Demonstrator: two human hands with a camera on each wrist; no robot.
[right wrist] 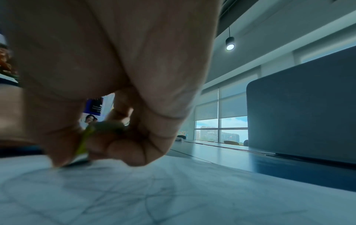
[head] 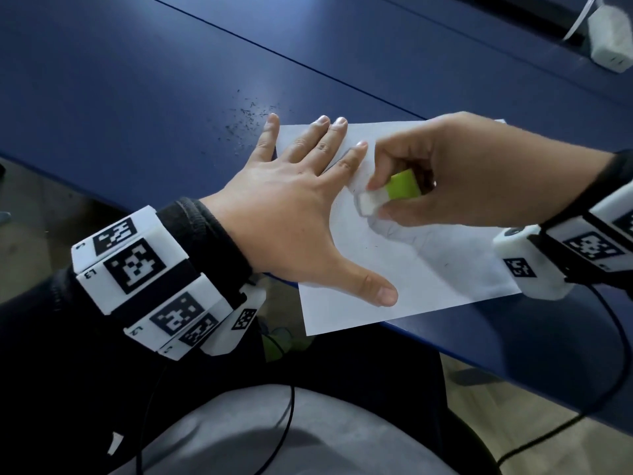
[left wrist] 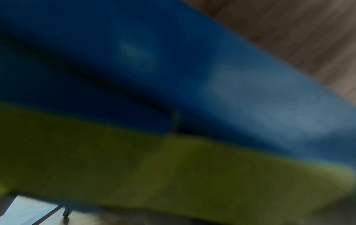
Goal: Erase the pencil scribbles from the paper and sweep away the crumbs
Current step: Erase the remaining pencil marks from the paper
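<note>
A white sheet of paper [head: 421, 279] lies at the near edge of the blue table [head: 144, 80], with faint pencil scribbles [head: 404, 234] near its middle. My left hand [head: 294, 214] lies flat on the sheet's left part, fingers spread. My right hand [head: 455, 173] pinches a white eraser in a green sleeve [head: 387, 193], whose white end presses on the paper. In the right wrist view the curled fingers [right wrist: 119, 149] hold the eraser [right wrist: 82, 146] against the paper [right wrist: 173, 190]. Dark crumbs [head: 250, 121] are scattered on the table left of the sheet. The left wrist view is a blur.
A white power adapter with a cable [head: 609, 32] sits at the far right of the table. The table's front edge [head: 513, 358] runs just under the paper, with my lap below. A grey partition [right wrist: 300, 115] stands behind the desk.
</note>
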